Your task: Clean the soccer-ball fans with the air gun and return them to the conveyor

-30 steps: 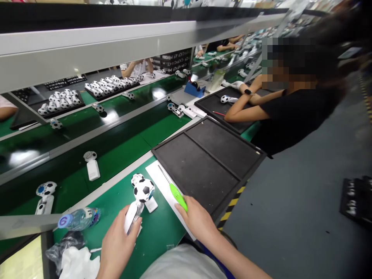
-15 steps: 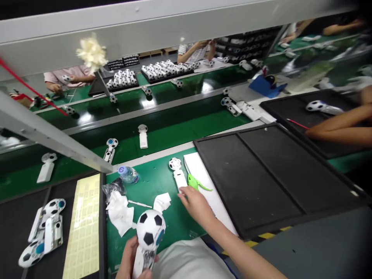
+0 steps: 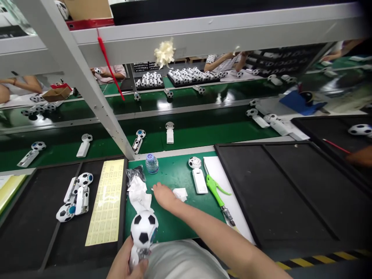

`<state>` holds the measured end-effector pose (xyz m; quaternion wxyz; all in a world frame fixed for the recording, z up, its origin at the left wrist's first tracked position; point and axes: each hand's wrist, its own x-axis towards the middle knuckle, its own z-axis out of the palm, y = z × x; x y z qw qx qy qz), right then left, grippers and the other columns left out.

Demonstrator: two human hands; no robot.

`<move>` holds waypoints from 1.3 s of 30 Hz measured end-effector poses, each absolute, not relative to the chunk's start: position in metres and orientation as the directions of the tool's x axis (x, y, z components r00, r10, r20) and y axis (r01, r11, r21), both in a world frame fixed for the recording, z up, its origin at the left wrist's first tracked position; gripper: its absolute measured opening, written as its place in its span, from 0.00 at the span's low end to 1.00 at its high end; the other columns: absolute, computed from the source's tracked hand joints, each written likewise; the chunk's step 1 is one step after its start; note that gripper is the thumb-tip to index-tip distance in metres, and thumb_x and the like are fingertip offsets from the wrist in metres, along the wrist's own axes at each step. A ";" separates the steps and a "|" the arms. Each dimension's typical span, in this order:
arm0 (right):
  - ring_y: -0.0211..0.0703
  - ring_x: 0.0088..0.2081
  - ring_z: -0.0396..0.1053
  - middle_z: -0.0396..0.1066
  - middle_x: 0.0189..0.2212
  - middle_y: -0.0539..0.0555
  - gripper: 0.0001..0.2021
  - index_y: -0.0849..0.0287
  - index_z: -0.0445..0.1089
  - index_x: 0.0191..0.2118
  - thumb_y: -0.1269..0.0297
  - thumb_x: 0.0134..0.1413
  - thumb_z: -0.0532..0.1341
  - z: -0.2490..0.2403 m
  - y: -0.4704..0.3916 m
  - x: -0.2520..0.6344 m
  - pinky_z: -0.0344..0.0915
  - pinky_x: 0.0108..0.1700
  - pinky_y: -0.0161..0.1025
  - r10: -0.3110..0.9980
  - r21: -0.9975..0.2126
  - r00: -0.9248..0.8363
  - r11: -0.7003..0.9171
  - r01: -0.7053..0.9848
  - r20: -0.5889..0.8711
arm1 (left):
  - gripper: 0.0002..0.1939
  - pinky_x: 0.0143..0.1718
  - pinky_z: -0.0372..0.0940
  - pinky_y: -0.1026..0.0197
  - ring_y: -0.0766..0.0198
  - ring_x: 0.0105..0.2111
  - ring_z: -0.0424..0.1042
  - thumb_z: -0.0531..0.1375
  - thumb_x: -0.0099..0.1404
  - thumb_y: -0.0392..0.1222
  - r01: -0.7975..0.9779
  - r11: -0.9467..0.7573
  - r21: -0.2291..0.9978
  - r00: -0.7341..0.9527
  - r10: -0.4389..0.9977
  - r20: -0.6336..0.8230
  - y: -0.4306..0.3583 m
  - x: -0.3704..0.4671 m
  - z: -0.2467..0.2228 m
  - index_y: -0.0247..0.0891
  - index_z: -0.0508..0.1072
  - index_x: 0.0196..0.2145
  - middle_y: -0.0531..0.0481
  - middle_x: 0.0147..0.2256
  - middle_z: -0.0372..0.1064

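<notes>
A football-patterned device [image 3: 143, 229] is held upright by its white handle in my left hand [image 3: 128, 257], at the bottom centre. My right hand [image 3: 163, 195] is down on the green mat [image 3: 171, 224], fingers closed at a thin white stick whose tip [image 3: 152, 189] just shows; most of it is hidden. Crumpled white tissue [image 3: 139, 193] lies left of that hand and a smaller piece [image 3: 180, 193] right of it. Farther right a white device with a football-patterned head [image 3: 199, 180] lies on the mat, beside a green air gun [image 3: 213, 188].
A small bottle [image 3: 152, 163] stands at the mat's back edge. Left, a black tray holds a yellow label sheet [image 3: 106, 201] and several devices [image 3: 83, 198]. Black trays [image 3: 290, 193] lie right. A slanted metal post [image 3: 95, 100] rises at left. Other people sit beyond the green conveyor [image 3: 203, 130].
The view has swung left. My right hand has left the white device on the mat and moved left to the thin stick. My left hand still holds its football-patterned device.
</notes>
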<state>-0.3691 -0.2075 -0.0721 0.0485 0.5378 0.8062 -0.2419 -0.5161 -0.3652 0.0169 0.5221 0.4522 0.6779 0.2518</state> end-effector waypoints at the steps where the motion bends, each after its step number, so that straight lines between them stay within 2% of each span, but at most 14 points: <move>1: 0.41 0.39 0.67 0.67 0.41 0.55 0.10 0.64 0.64 0.44 0.66 0.59 0.53 -0.070 -0.209 -0.361 0.67 0.40 0.44 0.844 -0.336 -0.401 0.284 0.898 -0.357 | 0.28 0.47 0.63 0.54 0.48 0.45 0.68 0.58 0.51 0.57 0.379 0.462 0.802 -0.019 0.870 -0.493 -0.362 -0.519 0.015 0.34 0.69 0.44 0.38 0.46 0.69; 4: 0.38 0.35 0.67 0.67 0.41 0.56 0.09 0.65 0.65 0.42 0.67 0.58 0.53 -0.060 -0.213 -0.331 0.67 0.38 0.41 0.850 -0.355 -0.366 0.232 0.906 -0.378 | 0.26 0.46 0.63 0.54 0.49 0.45 0.68 0.57 0.53 0.51 0.465 0.444 0.766 0.022 0.859 -0.512 -0.344 -0.520 0.014 0.33 0.67 0.47 0.39 0.46 0.69; 7: 0.39 0.38 0.67 0.66 0.42 0.57 0.10 0.65 0.64 0.44 0.71 0.59 0.50 -0.036 -0.221 -0.295 0.65 0.42 0.40 0.873 -0.421 -0.370 0.220 0.880 -0.317 | 0.35 0.40 0.65 0.56 0.53 0.38 0.71 0.56 0.56 0.52 0.452 0.450 0.771 0.042 0.852 -0.522 -0.326 -0.511 0.022 0.32 0.56 0.58 0.39 0.46 0.69; 9: 0.39 0.41 0.67 0.66 0.43 0.58 0.12 0.64 0.63 0.46 0.69 0.61 0.47 -0.010 -0.231 -0.272 0.64 0.43 0.38 0.883 -0.470 -0.389 0.234 0.851 -0.264 | 0.39 0.36 0.66 0.59 0.57 0.34 0.72 0.54 0.59 0.53 0.433 0.445 0.784 0.122 0.833 -0.540 -0.315 -0.504 0.029 0.38 0.45 0.63 0.42 0.48 0.68; 10: 0.40 0.42 0.67 0.67 0.43 0.57 0.14 0.63 0.62 0.47 0.66 0.62 0.45 0.005 -0.237 -0.263 0.63 0.43 0.36 0.884 -0.489 -0.400 0.245 0.837 -0.242 | 0.39 0.36 0.66 0.60 0.58 0.35 0.72 0.54 0.59 0.53 0.447 0.422 0.789 0.175 0.824 -0.539 -0.311 -0.502 0.032 0.43 0.43 0.63 0.44 0.49 0.67; 12: 0.40 0.42 0.67 0.69 0.42 0.54 0.16 0.55 0.61 0.51 0.60 0.63 0.44 0.037 -0.253 -0.248 0.62 0.41 0.35 0.865 -0.520 -0.453 0.292 0.803 -0.214 | 0.37 0.42 0.64 0.59 0.56 0.44 0.70 0.56 0.58 0.52 0.524 0.328 0.786 0.276 0.808 -0.521 -0.303 -0.499 0.036 0.50 0.47 0.62 0.49 0.52 0.65; 14: 0.40 0.35 0.67 0.69 0.33 0.51 0.16 0.50 0.63 0.50 0.59 0.62 0.45 0.063 -0.270 -0.240 0.59 0.34 0.36 0.829 -0.490 -0.529 0.390 0.780 -0.183 | 0.35 0.47 0.60 0.57 0.53 0.50 0.66 0.58 0.57 0.52 0.618 0.214 0.756 0.361 0.777 -0.515 -0.296 -0.497 0.037 0.53 0.52 0.61 0.51 0.53 0.65; 16: 0.41 0.32 0.64 0.67 0.30 0.52 0.14 0.50 0.66 0.48 0.65 0.61 0.47 0.079 -0.283 -0.238 0.53 0.30 0.37 0.767 -0.383 -0.631 0.551 0.742 -0.119 | 0.34 0.45 0.61 0.55 0.50 0.45 0.68 0.58 0.56 0.54 0.687 0.136 0.713 0.415 0.732 -0.539 -0.291 -0.495 0.038 0.55 0.54 0.59 0.50 0.48 0.69; 18: 0.41 0.32 0.62 0.67 0.31 0.52 0.14 0.52 0.66 0.46 0.70 0.58 0.49 0.083 -0.293 -0.238 0.51 0.30 0.38 0.712 -0.303 -0.697 0.649 0.698 -0.080 | 0.33 0.40 0.63 0.56 0.50 0.39 0.71 0.58 0.55 0.54 0.722 0.096 0.686 0.450 0.688 -0.569 -0.287 -0.491 0.038 0.56 0.56 0.58 0.50 0.41 0.73; 21: 0.40 0.30 0.62 0.67 0.28 0.51 0.11 0.56 0.66 0.44 0.69 0.59 0.50 0.075 -0.298 -0.241 0.50 0.31 0.38 0.722 -0.304 -0.687 0.638 0.708 -0.083 | 0.32 0.35 0.63 0.59 0.51 0.34 0.71 0.60 0.53 0.53 0.711 0.085 0.698 0.485 0.661 -0.573 -0.283 -0.483 0.039 0.54 0.61 0.56 0.50 0.33 0.74; 25: 0.39 0.27 0.62 0.67 0.26 0.49 0.09 0.57 0.67 0.39 0.65 0.60 0.50 0.063 -0.298 -0.243 0.48 0.28 0.39 0.742 -0.301 -0.665 0.617 0.727 -0.086 | 0.31 0.31 0.62 0.62 0.54 0.29 0.71 0.62 0.50 0.52 0.667 0.107 0.738 0.494 0.677 -0.545 -0.279 -0.476 0.039 0.51 0.66 0.53 0.51 0.27 0.73; 32: 0.38 0.27 0.63 0.68 0.25 0.49 0.08 0.58 0.65 0.33 0.65 0.60 0.50 0.058 -0.298 -0.242 0.47 0.28 0.39 0.752 -0.322 -0.647 0.585 0.744 -0.128 | 0.32 0.32 0.61 0.62 0.54 0.29 0.70 0.61 0.51 0.53 0.687 0.108 0.719 0.505 0.641 -0.579 -0.277 -0.473 0.035 0.50 0.64 0.55 0.51 0.28 0.73; 35: 0.39 0.28 0.62 0.68 0.26 0.50 0.08 0.57 0.67 0.34 0.65 0.59 0.51 0.056 -0.298 -0.240 0.48 0.28 0.39 0.762 -0.338 -0.633 0.566 0.752 -0.133 | 0.32 0.31 0.61 0.62 0.55 0.30 0.70 0.59 0.53 0.55 0.711 0.087 0.697 0.512 0.615 -0.600 -0.277 -0.472 0.035 0.50 0.62 0.56 0.51 0.29 0.72; 39: 0.41 0.31 0.60 0.69 0.27 0.50 0.11 0.55 0.70 0.38 0.61 0.60 0.51 0.053 -0.297 -0.236 0.51 0.33 0.39 0.794 -0.423 -0.599 0.510 0.749 -0.103 | 0.36 0.34 0.60 0.62 0.56 0.32 0.69 0.55 0.56 0.57 0.762 0.016 0.647 0.548 0.515 -0.659 -0.272 -0.468 0.039 0.48 0.54 0.60 0.50 0.33 0.71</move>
